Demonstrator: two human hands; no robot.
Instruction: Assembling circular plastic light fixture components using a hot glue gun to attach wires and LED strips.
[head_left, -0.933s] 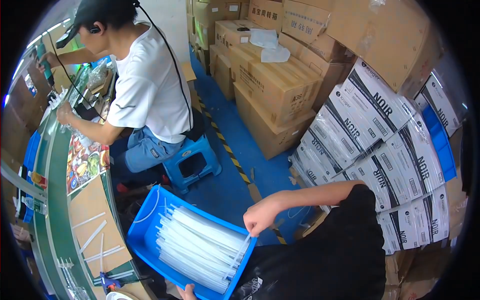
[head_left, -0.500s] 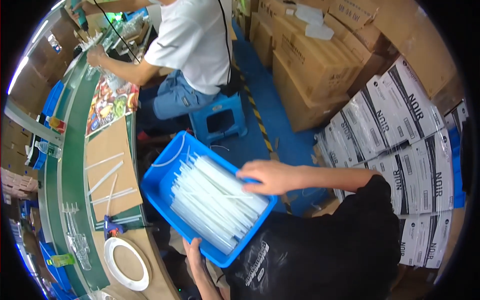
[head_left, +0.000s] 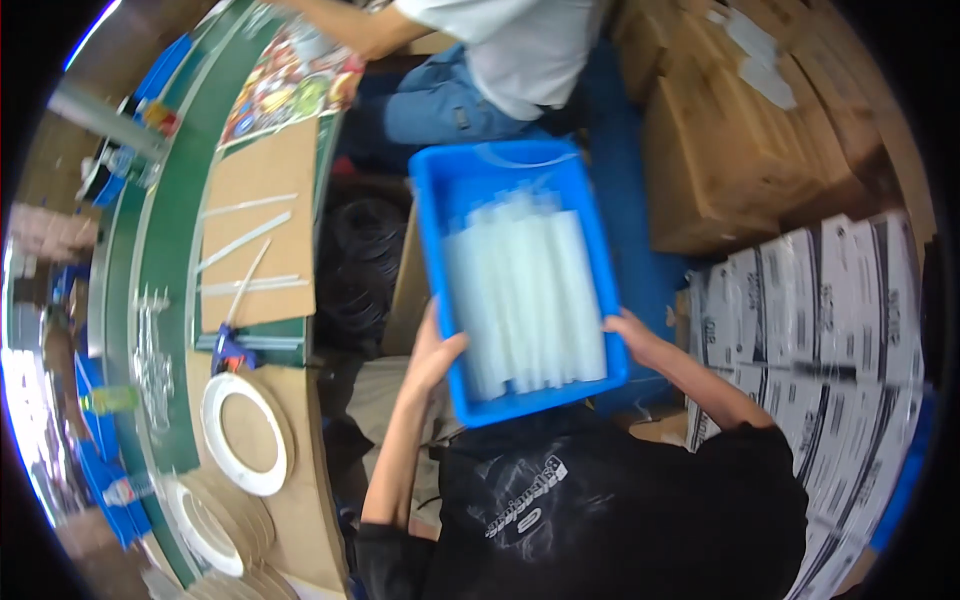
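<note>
A blue plastic bin [head_left: 545, 400] is held in front of my body, tipped so that its inside shows. Long translucent white glue sticks [head_left: 525, 300] lie in it, lined up lengthwise in a thick layer. My left hand [head_left: 433, 350] grips the bin's left wall near its closer corner. On the opposite side, my right hand [head_left: 635, 335] is closed on the right wall. A thin pale strand lies across the bin's far end.
At left, a green workbench [head_left: 165, 235] carries a cardboard sheet [head_left: 255, 180] with several sticks, a blue glue gun [head_left: 232, 352] and white rings [head_left: 214, 420]. A seated co-worker [head_left: 500, 50] is ahead. Cardboard boxes [head_left: 720, 160] and wrapped white cartons [head_left: 780, 310] stand at right.
My right hand has left the sticks and taken hold of the bin's right wall. The bin has turned straighter and moved right and up in view. The whole view has shifted.
</note>
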